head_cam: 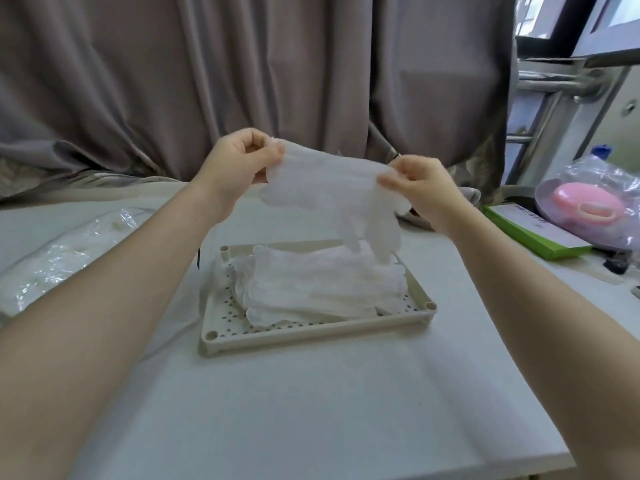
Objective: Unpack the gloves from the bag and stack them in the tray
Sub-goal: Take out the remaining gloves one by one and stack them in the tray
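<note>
A thin white translucent glove [329, 188] hangs stretched in the air above the tray. My left hand [239, 164] pinches its left edge and my right hand [419, 187] pinches its right edge, with the glove's fingers dangling down at the right. Below it a beige perforated tray [311, 336] lies on the white table and holds a flat stack of several white gloves [322, 285]. A clear crinkled plastic bag [65, 251] lies on the table at the far left, apart from both hands.
A grey curtain [242, 81] hangs right behind the table. At the right edge lie a green flat box [530, 233] and a clear bag holding a pink object [588, 206]. A metal rail and a window stand at the upper right.
</note>
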